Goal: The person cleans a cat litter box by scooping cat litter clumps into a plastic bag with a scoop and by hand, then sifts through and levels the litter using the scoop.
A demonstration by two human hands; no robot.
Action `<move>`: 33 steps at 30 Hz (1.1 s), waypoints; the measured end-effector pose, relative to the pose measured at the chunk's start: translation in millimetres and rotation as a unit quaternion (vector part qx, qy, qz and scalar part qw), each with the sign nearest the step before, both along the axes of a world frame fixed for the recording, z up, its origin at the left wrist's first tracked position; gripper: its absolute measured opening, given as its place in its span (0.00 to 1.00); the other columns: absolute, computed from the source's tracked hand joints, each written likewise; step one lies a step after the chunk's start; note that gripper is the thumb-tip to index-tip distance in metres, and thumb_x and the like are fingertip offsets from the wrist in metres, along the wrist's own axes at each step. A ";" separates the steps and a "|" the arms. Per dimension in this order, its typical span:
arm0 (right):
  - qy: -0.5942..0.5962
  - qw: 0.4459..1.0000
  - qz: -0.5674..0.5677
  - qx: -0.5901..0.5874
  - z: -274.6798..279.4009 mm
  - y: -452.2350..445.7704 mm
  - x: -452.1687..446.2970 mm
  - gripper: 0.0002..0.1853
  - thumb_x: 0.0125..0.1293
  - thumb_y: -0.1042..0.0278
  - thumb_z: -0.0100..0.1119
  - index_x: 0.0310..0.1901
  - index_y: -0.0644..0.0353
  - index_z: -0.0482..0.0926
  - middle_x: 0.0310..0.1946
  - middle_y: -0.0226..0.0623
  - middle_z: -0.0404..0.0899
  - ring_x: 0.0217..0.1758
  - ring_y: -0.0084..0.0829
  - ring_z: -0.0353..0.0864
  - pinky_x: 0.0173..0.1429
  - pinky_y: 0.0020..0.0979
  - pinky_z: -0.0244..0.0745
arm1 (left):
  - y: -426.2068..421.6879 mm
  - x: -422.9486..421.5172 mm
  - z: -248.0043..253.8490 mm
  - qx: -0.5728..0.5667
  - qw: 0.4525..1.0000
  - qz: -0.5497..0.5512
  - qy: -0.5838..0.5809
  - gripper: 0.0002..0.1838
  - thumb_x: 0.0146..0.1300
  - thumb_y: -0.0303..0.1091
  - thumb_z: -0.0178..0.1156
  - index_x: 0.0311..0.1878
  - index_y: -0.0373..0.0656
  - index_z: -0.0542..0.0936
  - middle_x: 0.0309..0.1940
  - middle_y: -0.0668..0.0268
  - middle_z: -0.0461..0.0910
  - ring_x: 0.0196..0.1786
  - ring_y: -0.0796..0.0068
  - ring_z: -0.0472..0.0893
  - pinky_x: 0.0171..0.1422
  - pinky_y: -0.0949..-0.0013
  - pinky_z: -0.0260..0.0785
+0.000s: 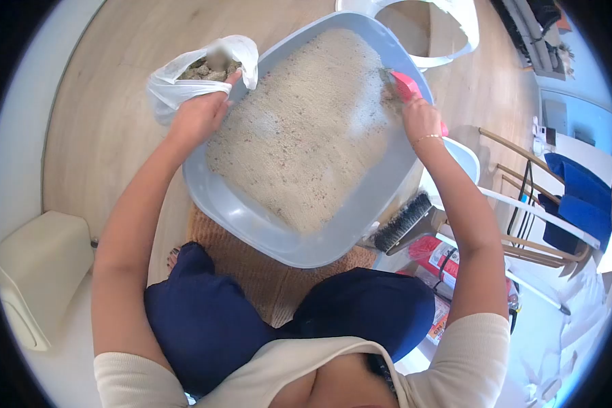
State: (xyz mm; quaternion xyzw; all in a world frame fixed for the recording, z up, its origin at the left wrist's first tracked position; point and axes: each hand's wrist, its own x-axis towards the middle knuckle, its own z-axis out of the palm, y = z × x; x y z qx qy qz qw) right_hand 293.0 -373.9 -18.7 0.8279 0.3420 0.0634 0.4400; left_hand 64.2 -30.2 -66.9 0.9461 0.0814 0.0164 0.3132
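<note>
A grey-blue litter box point(251, 234) is in front of me, spread with sandy beige litter point(299, 143). My right hand point(423, 121) is closed round the handle of a pink litter scoop point(406, 86) at the box's right side. The scoop's head is at the litter's edge, where a darker patch shows; what lies in it I cannot make out. At the box's upper left, my left hand point(202, 117) grips the rim of a white plastic bag point(170, 92). The bag's mouth gapes, showing greyish-brown clumps point(200, 71) inside.
Beyond the box lies a white ring-shaped cover point(462, 34). A dark-bristled brush point(402, 223) and red packages point(432, 255) are at the right, near a blue-seated chair point(574, 197). A woven mat point(251, 282) lies under the box, and a cream bin point(44, 272) stands left.
</note>
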 end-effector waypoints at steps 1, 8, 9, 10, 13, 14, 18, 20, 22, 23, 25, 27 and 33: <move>0.006 1.000 0.001 -0.001 -3.8 0.9 2.5 0.07 0.60 0.72 0.47 0.37 0.63 0.75 0.25 0.39 0.80 0.28 0.34 0.83 0.26 0.32 0.78 | -0.8 -0.2 1.2 -0.001 1.000 0.001 0.006 0.22 0.64 0.36 0.51 0.61 0.49 0.67 0.30 0.48 0.77 0.34 0.49 0.77 0.36 0.52 0.66; 0.133 0.991 -0.009 0.027 33.7 3.4 46.0 0.09 0.60 0.73 0.47 0.38 0.65 0.75 0.31 0.45 0.81 0.31 0.39 0.83 0.33 0.37 0.79 | 2.1 2.6 -6.5 0.004 0.999 0.010 0.039 0.13 0.62 0.36 0.54 0.46 0.40 0.75 0.27 0.49 0.77 0.33 0.48 0.77 0.35 0.53 0.66; 0.155 0.987 -0.018 0.025 38.2 2.2 53.2 0.09 0.59 0.72 0.47 0.37 0.64 0.77 0.35 0.45 0.81 0.34 0.38 0.84 0.35 0.37 0.79 | 1.7 3.7 -5.9 -0.002 0.999 0.016 0.029 0.11 0.62 0.36 0.54 0.41 0.38 0.76 0.27 0.49 0.76 0.32 0.47 0.77 0.35 0.53 0.66; 0.151 0.988 -0.021 0.026 41.9 0.9 58.4 0.09 0.59 0.72 0.47 0.37 0.64 0.77 0.35 0.45 0.81 0.34 0.38 0.84 0.35 0.37 0.79 | 1.0 3.4 -4.6 -0.002 1.000 0.013 0.025 0.11 0.62 0.36 0.54 0.41 0.38 0.76 0.27 0.49 0.76 0.32 0.47 0.77 0.35 0.53 0.66; 0.181 0.982 -0.044 0.005 51.3 -2.4 72.3 0.10 0.60 0.71 0.46 0.40 0.61 0.77 0.37 0.45 0.81 0.38 0.41 0.83 0.39 0.39 0.79 | 1.7 4.0 -0.4 -0.010 0.999 0.014 0.033 0.11 0.62 0.36 0.55 0.32 0.36 0.74 0.24 0.49 0.75 0.31 0.47 0.76 0.34 0.53 0.65; 0.193 0.979 -0.068 0.018 51.7 -4.6 74.0 0.11 0.61 0.68 0.45 0.42 0.59 0.77 0.37 0.44 0.81 0.40 0.42 0.82 0.41 0.40 0.78 | 2.1 3.2 -2.8 0.005 0.999 0.010 0.034 0.11 0.62 0.35 0.54 0.46 0.43 0.72 0.25 0.50 0.76 0.30 0.49 0.76 0.33 0.54 0.66; 0.225 0.959 -0.160 0.063 56.1 -7.2 73.3 0.15 0.66 0.60 0.43 0.48 0.54 0.75 0.39 0.41 0.81 0.45 0.44 0.80 0.47 0.44 0.75 | -1.3 2.8 -7.6 0.041 0.999 0.020 0.027 0.21 0.62 0.34 0.53 0.59 0.49 0.71 0.25 0.51 0.76 0.28 0.51 0.77 0.33 0.55 0.67; 0.226 0.957 -0.168 0.073 44.7 -13.4 84.0 0.17 0.68 0.55 0.40 0.51 0.52 0.74 0.39 0.44 0.80 0.44 0.45 0.80 0.48 0.44 0.74 | -1.8 2.3 -7.3 0.049 0.998 0.019 0.031 0.21 0.62 0.34 0.53 0.59 0.48 0.71 0.26 0.51 0.77 0.29 0.51 0.77 0.33 0.55 0.67; 0.227 0.953 -0.182 0.083 38.8 -27.1 81.0 0.20 0.69 0.51 0.38 0.54 0.50 0.72 0.39 0.47 0.80 0.44 0.46 0.79 0.49 0.44 0.73 | -2.0 1.6 -7.2 0.057 0.998 0.012 0.034 0.21 0.62 0.35 0.53 0.59 0.47 0.70 0.27 0.50 0.77 0.30 0.51 0.77 0.34 0.54 0.67; 0.232 0.943 -0.208 0.115 37.3 -35.6 78.1 0.21 0.69 0.48 0.35 0.55 0.48 0.72 0.41 0.47 0.79 0.46 0.46 0.79 0.51 0.45 0.72 | -3.2 1.4 -7.8 0.057 0.998 0.011 0.028 0.20 0.63 0.35 0.53 0.59 0.46 0.70 0.28 0.50 0.77 0.30 0.50 0.77 0.34 0.54 0.67; 0.234 0.933 -0.229 0.151 39.0 -42.6 72.7 0.23 0.69 0.45 0.33 0.56 0.46 0.71 0.43 0.47 0.79 0.47 0.46 0.78 0.52 0.45 0.70 | -3.5 4.0 -4.7 0.061 0.998 0.014 0.017 0.20 0.63 0.35 0.53 0.59 0.45 0.70 0.29 0.50 0.77 0.31 0.50 0.78 0.35 0.54 0.67; 0.239 0.900 -0.301 0.206 34.2 -52.6 57.3 0.26 0.69 0.42 0.29 0.57 0.44 0.70 0.46 0.47 0.78 0.50 0.46 0.77 0.55 0.45 0.69 | -6.1 2.5 -3.8 0.081 0.996 0.015 0.026 0.20 0.63 0.36 0.52 0.58 0.44 0.71 0.30 0.49 0.78 0.33 0.49 0.78 0.36 0.53 0.68; 0.227 0.884 -0.326 0.245 21.0 -71.5 19.1 0.24 0.69 0.46 0.30 0.59 0.46 0.67 0.46 0.45 0.78 0.49 0.46 0.77 0.54 0.45 0.69 | -9.9 4.3 -1.2 0.092 0.992 0.035 0.080 0.21 0.64 0.37 0.51 0.60 0.45 0.69 0.31 0.49 0.78 0.33 0.49 0.78 0.37 0.52 0.68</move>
